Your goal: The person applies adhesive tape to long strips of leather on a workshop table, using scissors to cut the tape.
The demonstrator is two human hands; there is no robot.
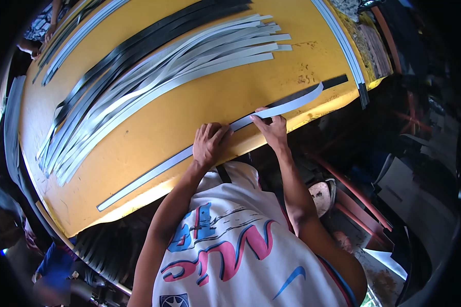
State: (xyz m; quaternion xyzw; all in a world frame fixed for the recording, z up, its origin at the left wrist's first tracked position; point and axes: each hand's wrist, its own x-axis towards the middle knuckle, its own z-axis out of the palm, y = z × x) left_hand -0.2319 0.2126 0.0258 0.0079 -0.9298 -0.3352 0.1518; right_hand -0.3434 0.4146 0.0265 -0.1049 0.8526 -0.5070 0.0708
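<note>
A long white strip [153, 174] lies along a black strip [335, 82] near the table's front edge. My left hand [209, 144] presses on both strips with its fingers bent together over them. To its right, my right hand [271, 128] pinches the white strip between thumb and fingers. Beyond my right hand the white strip's free end curves up off the black one, which shows bare at its right end. Left of my left hand the two strips lie one on the other, with a thin dark border showing.
Loose white strips [164, 77] and black strips [184, 23] lie across the yellow table [153, 128]. More strips [343, 41] hang over the right edge. Another person's hands [33, 48] are at the far left corner. Red metal bars [353, 192] stand at the lower right.
</note>
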